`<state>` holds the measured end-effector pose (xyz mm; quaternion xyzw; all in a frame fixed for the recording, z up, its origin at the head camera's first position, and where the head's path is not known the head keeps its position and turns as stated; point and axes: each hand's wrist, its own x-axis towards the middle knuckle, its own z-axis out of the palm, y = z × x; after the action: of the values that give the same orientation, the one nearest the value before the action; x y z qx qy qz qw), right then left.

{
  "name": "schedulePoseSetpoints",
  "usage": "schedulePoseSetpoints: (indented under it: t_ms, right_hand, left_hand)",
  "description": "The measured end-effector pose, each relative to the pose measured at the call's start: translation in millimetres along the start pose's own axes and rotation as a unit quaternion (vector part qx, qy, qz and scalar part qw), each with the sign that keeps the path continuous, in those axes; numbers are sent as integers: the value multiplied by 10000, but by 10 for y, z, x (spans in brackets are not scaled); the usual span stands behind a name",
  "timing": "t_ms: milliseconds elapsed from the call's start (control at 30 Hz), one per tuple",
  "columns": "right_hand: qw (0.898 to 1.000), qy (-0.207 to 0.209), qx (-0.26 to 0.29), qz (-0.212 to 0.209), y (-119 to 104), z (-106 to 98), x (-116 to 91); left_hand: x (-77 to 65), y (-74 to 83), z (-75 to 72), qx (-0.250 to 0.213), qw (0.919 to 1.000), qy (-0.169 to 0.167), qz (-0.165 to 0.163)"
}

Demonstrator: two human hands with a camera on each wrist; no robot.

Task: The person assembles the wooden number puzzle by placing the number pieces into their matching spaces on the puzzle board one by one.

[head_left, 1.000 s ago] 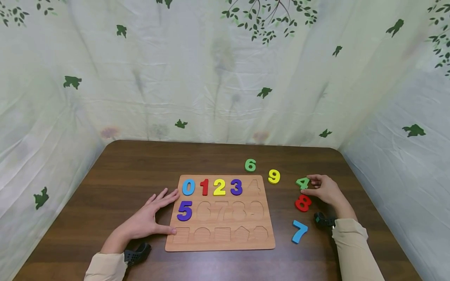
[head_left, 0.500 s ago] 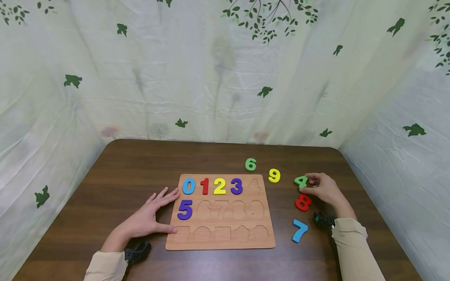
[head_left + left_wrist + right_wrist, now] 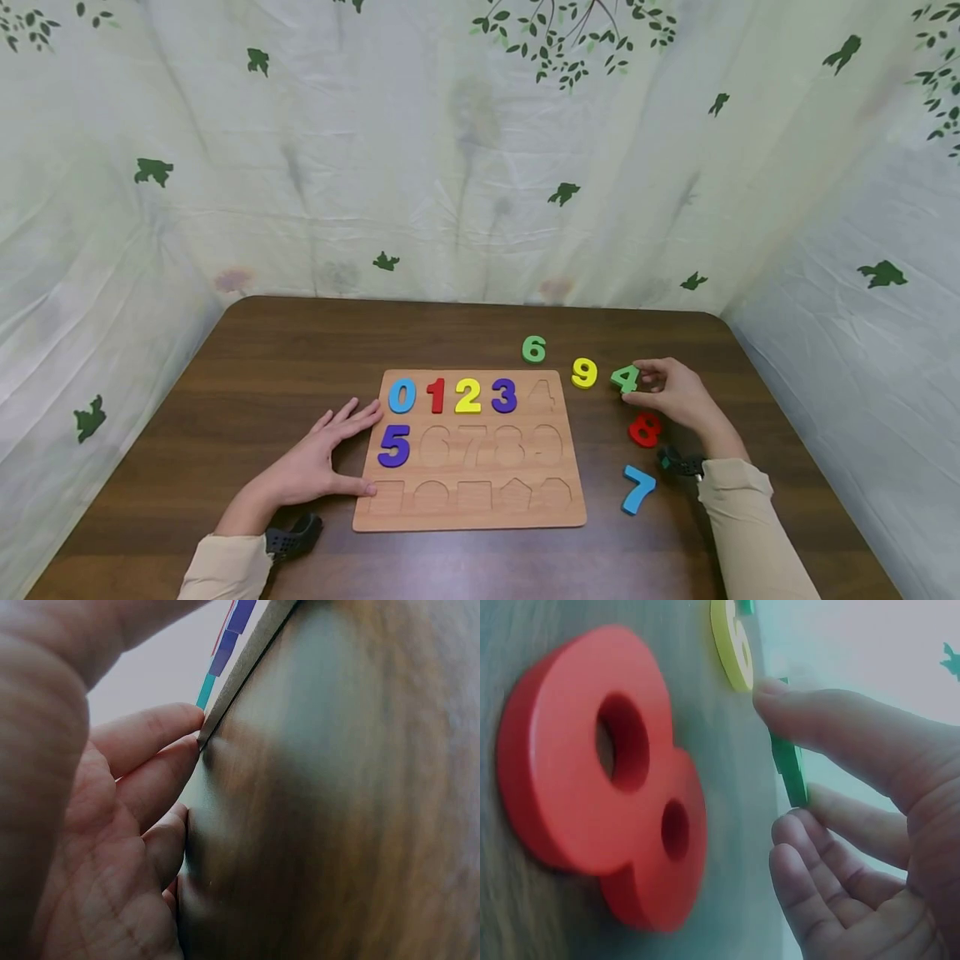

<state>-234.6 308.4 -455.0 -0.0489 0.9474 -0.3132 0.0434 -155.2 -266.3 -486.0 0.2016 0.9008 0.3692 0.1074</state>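
My right hand pinches a green number 4 between thumb and fingers, to the right of the wooden number board. In the right wrist view the green 4 is seen edge-on and looks raised off the table. My left hand lies spread at the board's left side, its thumb on the lower left corner and its fingertips touching the left edge. Along the board's top row sit a blue 0, red 1, yellow 2 and purple 3. Below them is a purple 5.
Loose on the brown table lie a green 6 behind the board, a yellow 9, a red 8 and a blue 7 to its right. A patterned white curtain surrounds the table's back and sides.
My right hand has moved left with the green 4, bringing it nearer the yellow 9 and the board. The left hand and the board have stayed put.
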Motion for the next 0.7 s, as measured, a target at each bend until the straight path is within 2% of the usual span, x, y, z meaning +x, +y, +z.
schedulePoseSetpoints:
  t_ms: [700]
  right_hand:
    - [9992,-211,125,-330,-190,225,115]
  left_hand:
    - [5,-5,11,28,10000,16,12]
